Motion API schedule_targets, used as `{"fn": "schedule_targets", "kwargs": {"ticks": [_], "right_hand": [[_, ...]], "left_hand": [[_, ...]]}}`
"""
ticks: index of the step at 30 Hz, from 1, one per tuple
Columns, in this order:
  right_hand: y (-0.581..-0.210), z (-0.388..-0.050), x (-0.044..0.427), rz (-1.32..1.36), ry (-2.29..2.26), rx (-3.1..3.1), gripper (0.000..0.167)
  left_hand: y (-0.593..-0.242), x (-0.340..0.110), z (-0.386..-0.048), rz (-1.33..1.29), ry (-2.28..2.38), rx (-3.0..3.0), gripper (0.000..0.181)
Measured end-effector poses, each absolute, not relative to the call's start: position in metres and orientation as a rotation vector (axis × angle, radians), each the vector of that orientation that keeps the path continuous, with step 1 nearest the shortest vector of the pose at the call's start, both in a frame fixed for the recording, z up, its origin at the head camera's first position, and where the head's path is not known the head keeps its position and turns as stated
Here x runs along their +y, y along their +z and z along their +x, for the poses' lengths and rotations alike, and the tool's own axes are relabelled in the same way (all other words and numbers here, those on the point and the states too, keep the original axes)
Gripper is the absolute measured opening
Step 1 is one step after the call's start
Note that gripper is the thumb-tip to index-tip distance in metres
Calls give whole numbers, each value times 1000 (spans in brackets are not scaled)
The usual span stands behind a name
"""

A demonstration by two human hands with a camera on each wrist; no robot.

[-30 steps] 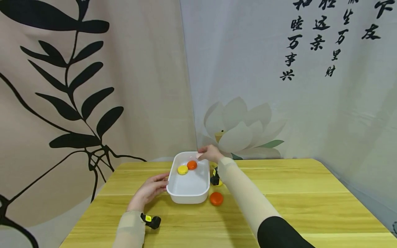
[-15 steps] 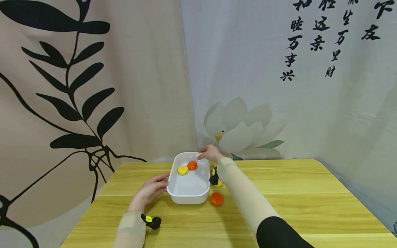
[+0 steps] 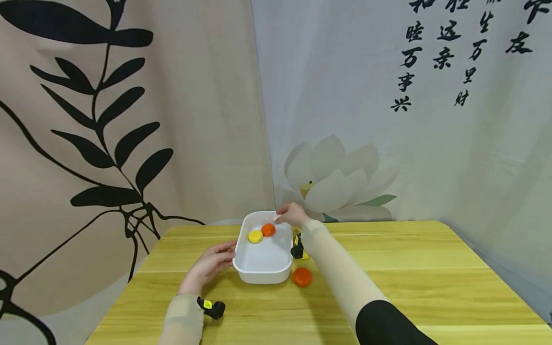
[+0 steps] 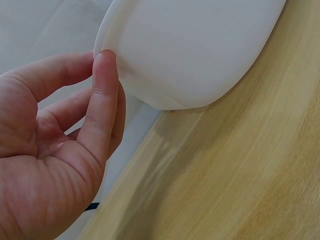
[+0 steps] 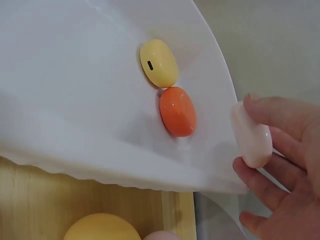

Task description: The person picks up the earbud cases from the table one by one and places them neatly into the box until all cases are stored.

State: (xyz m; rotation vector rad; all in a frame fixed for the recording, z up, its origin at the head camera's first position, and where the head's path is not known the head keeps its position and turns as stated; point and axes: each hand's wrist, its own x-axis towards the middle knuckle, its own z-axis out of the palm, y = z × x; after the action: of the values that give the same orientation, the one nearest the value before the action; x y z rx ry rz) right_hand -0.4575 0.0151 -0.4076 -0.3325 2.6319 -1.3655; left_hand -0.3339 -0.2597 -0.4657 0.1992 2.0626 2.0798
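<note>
My left hand (image 3: 211, 263) holds the left side of a white plastic tub (image 3: 263, 278); in the left wrist view its fingertips (image 4: 105, 75) meet at the tub's rim and outer wall. At the far right corner, my right hand (image 3: 294, 214) grips a pale pink, smooth, pebble-shaped piece (image 5: 251, 135) between thumb and fingers, by the rim. Inside the tub lie a yellow piece (image 5: 159, 63) and an orange piece (image 5: 178, 112) of similar shape, touching each other. A small dark slot shows on the yellow one.
A second orange piece (image 3: 302, 277) lies on the wooden table (image 3: 414, 287), right of the tub. Another yellow piece (image 5: 102, 230) sits beside the tub, partly hidden by the right wrist in the head view. A pinkish piece (image 5: 161, 235) is cut off at the right wrist view's lower edge.
</note>
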Motion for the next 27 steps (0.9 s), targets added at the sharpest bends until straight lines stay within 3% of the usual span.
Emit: {"fn": "schedule_targets", "kwargs": {"ticks": [11, 27], "right_hand": [[-413, -463, 13, -289, -1325, 2660, 31], [-417, -461, 10, -337, -1246, 2656, 40]], "left_hand": [[-465, -258, -333, 179, 2075, 2063, 53], [-466, -258, -334, 195, 2077, 2063, 53]]}}
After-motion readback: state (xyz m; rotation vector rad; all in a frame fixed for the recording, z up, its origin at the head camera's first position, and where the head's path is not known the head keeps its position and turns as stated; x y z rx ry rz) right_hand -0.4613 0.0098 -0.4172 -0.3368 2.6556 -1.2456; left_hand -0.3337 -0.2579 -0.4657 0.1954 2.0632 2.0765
